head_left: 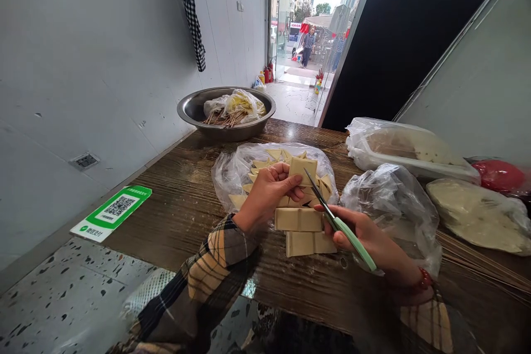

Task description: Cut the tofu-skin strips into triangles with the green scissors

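Observation:
My left hand [267, 192] pinches a folded beige square of what looks like tofu skin [300, 166] between thumb and fingers, raised over the table. In my right hand [367, 238] is a pair of scissors [352, 240] with pale green handles. One dark blade overlaps the lower right part of the square, pointing up and left. Below my hands lie two folded flat strips [297, 221] of the same beige sheet, one nearer me than the other. Behind my left hand, cut triangular pieces [258, 165] are heaped on a clear plastic bag [226, 174].
A steel basin [224, 131] with sticks and bagged food stands at the table's far edge. On the right are a crumpled plastic bag [388, 199], a wrapped tray [409, 144], a bag of pale sheets [477, 215] and thin skewers [485, 260]. A green QR-code sign [114, 213] lies left.

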{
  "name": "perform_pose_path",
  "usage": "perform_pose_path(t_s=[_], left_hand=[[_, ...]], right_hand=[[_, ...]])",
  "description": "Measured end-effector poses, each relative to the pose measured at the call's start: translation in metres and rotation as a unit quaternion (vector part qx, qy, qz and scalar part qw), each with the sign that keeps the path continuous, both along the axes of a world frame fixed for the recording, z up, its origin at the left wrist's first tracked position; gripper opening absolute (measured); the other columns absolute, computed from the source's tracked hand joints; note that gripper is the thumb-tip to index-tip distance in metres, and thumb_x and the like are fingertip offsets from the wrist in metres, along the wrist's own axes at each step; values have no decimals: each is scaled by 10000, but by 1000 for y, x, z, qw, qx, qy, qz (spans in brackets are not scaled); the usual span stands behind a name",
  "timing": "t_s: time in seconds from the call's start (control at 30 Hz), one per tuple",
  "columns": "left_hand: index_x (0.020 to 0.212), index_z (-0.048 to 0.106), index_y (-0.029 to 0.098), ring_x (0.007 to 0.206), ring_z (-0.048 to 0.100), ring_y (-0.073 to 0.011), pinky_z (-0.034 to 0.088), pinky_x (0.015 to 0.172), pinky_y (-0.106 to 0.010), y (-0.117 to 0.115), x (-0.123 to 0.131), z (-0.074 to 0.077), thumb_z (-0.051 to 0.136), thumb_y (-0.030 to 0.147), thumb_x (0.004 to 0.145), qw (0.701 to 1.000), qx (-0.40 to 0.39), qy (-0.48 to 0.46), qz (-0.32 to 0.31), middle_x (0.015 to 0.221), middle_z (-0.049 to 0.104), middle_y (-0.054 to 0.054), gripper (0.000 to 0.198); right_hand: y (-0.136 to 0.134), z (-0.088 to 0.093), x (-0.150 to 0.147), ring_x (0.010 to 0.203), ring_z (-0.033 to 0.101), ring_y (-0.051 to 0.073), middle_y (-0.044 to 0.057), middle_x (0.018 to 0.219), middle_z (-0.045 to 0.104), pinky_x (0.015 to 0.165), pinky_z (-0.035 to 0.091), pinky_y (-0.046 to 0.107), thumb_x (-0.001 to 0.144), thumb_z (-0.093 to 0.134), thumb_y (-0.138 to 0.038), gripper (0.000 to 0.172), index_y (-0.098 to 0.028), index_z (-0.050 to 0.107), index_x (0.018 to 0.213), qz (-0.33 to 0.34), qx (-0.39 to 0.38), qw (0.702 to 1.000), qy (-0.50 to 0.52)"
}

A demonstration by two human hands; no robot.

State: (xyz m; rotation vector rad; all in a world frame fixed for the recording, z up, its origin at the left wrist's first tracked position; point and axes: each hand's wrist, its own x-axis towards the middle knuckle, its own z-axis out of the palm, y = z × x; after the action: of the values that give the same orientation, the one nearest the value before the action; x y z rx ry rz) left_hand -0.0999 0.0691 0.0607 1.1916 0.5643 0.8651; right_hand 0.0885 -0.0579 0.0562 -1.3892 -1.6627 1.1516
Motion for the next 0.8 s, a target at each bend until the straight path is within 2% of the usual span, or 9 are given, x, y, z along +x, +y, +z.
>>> perform_pose_path(t_s=[0.13, 0.27, 0.4, 0.6, 0.8], left_hand=[[804, 589, 120, 489, 606, -99, 475, 496, -183, -1, -1, 3, 787, 386, 710, 1000, -1, 6, 2, 574, 670, -23, 345], [791, 596, 118, 477, 594, -97, 470, 486, -187, 0, -1, 3, 793, 402, 696, 1000, 4, 9, -2, 569, 659, -17, 358], [801, 611, 118, 468, 587, -97, 466, 480, -190, 2, -4, 3, 783, 414, 704, 1000, 13, 17, -10, 563, 654, -19, 356], [815, 626, 119, 471, 579, -93, 469, 483, -193, 4, -6, 2, 785, 424, 697, 1000, 16, 16, -20, 578, 645, -14, 364], [781, 589, 128, 478, 580, -98, 467, 486, -195, 2, -6, 1, 719, 513, 741, 999, 24, 20, 6, 567, 621, -7, 409]], right_hand=[[0, 2, -2, 678, 521, 161, 29, 770, 598, 612, 454, 260, 841, 589, -569, 663, -112, 589, 1321, -21, 14, 999, -29], [0, 1, -2, 818, 622, 235, 57, 831, 690, 691, 516, 301, 815, 635, -502, 593, -149, 636, 1291, -41, 12, 998, -40], [0, -2, 0, 899, 658, 275, 76, 942, 745, 786, 534, 361, 797, 664, -419, 540, -153, 662, 1267, -71, 18, 995, -69], [1, -7, 4, 924, 689, 278, 84, 1070, 763, 810, 545, 370, 766, 698, -388, 509, -151, 698, 1217, -86, 32, 992, -82], [1, -9, 4, 972, 695, 296, 106, 1131, 747, 882, 535, 403, 734, 732, -345, 518, -136, 703, 1206, -110, 40, 988, -99]])
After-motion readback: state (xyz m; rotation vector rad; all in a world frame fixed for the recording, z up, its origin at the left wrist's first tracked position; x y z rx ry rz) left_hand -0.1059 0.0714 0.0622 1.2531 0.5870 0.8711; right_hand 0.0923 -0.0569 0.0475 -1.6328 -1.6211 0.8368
